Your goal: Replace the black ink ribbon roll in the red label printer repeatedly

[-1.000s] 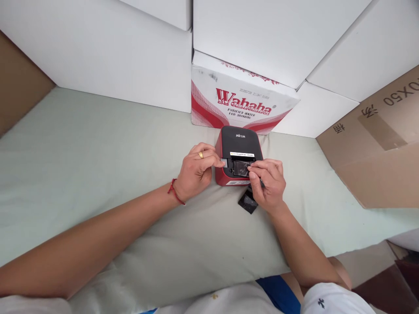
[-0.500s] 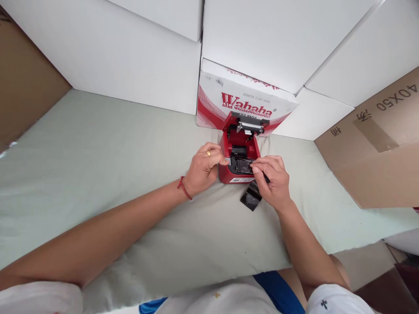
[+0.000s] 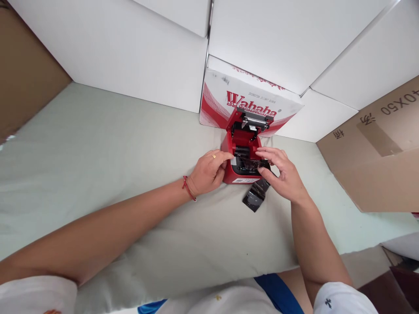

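A small red label printer [image 3: 231, 175] stands on the cloth with its lid [image 3: 250, 120] raised. Dark rollers [image 3: 242, 151] show inside. A strip of shiny black ribbon [image 3: 253, 198] runs from the printer's opening over its right front edge onto the cloth. My left hand [image 3: 209, 171] grips the printer's left wall, its index fingertip over the rim beside a pale grey piece [image 3: 233, 161]. At the right side my right hand [image 3: 283, 172] has its fingers spread. Its thumb tip touches the black film, part of which those fingers hide.
Behind the printer stands a Wahaha carton [image 3: 218, 104], close to the raised lid. White boxes [image 3: 137, 56] line the back. Brown cardboard boxes stand at the left [image 3: 29, 65] and right [image 3: 376, 174]. Pale green cloth [image 3: 131, 139] covers the surface.
My right hand has gone from pinching the black film to spread fingers. The film inside the printer has shifted. My left hand stays at the left wall; the view has moved slightly.
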`<state>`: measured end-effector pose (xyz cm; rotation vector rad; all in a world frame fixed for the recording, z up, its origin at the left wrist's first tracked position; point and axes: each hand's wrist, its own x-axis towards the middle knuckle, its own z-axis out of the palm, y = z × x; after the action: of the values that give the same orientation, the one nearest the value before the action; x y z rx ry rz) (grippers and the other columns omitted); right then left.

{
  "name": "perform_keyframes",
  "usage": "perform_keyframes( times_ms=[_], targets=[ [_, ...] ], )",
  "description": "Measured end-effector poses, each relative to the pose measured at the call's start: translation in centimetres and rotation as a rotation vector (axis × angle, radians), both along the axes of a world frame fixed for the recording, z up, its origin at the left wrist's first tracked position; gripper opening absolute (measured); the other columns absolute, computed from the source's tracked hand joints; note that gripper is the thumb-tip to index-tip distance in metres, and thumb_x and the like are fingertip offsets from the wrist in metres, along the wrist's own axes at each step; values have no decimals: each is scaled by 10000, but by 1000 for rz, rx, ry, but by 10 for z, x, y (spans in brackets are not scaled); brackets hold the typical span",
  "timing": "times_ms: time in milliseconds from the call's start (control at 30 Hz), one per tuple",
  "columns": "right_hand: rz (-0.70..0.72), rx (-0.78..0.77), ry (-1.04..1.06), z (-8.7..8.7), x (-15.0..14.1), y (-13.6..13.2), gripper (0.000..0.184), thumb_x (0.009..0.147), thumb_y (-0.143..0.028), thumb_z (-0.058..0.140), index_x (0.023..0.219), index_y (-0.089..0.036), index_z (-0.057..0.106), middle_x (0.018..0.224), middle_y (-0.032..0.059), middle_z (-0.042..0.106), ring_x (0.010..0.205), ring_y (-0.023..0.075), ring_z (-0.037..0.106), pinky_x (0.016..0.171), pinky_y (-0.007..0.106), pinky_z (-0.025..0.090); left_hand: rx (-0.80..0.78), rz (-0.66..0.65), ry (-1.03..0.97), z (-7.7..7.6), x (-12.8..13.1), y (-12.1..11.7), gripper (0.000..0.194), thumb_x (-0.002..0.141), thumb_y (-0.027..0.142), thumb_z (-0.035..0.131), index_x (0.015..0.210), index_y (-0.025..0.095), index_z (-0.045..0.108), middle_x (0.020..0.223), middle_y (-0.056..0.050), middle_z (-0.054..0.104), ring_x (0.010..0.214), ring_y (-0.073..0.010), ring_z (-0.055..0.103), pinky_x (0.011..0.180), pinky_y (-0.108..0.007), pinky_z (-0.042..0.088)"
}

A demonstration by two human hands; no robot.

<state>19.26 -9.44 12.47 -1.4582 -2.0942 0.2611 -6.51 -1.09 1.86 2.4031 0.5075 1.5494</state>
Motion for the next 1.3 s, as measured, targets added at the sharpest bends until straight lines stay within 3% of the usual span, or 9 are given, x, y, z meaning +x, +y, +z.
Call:
perform_keyframes(
  times_ms=[133,267,567,700,933,967,1067,1133,1300],
  targets=[
    [-92,-116,201,1,-7,19,181,1030,-356,676,1056,-271,834,1093,38,845,1012,217,770,902,387,621,-11,-7,12,0,-1,0,536,837,-10,471,1313,199,600,859,6,654,756,-183,624,731,-293,527],
    [-245,-44,500,5,-18,38,289,985,-498,757,861,-237,751,723,-41,715,686,136,692,717,293,603,-17,0,42,-2,-2,1,534,850,-5,471,1328,206,585,859,11,649,745,-172,631,725,-285,534],
    [-453,434,873,50,1,15,320,844,-458,927,805,-260,679,676,-57,632,643,166,795,593,261,661,-50,-19,44,-3,-3,1,565,850,-7,480,1357,219,585,891,9,680,748,-169,646,747,-283,547],
    [-590,452,831,45,43,-13,278,834,-429,913,795,-265,693,658,-48,636,632,177,789,616,292,680,-63,-25,49,-5,-4,1,585,831,-2,491,1362,222,593,893,4,696,755,-173,655,751,-285,549],
    [-840,321,572,-4,88,-87,288,916,-507,833,951,-224,795,769,10,784,738,221,815,843,420,724,-41,2,47,-6,-3,2,594,813,-3,482,1355,214,591,874,13,675,748,-159,662,734,-266,558],
    [-817,188,440,-4,90,-102,276,930,-510,827,959,-236,827,775,25,803,727,227,810,822,410,718,-37,3,46,-5,-3,2,590,814,-3,479,1352,212,590,871,13,672,747,-159,663,733,-265,560],
    [-346,-451,124,5,92,-135,284,941,-539,821,1011,-278,906,913,72,875,814,264,839,736,367,694,-44,-2,47,-4,-4,1,570,825,3,484,1345,210,593,871,12,676,736,-158,664,734,-268,564],
    [-207,-611,63,11,89,-140,317,979,-562,769,1056,-293,919,1013,78,895,823,257,840,702,350,677,-57,2,51,-3,-4,2,560,831,5,487,1340,212,596,866,14,672,730,-158,660,733,-270,563],
    [-440,-263,59,-10,80,-97,413,1018,-595,667,1024,-243,881,965,82,879,693,204,740,670,352,630,-52,10,62,-4,-4,2,557,838,14,493,1348,216,593,873,13,677,742,-160,667,737,-271,568]
  ],
)
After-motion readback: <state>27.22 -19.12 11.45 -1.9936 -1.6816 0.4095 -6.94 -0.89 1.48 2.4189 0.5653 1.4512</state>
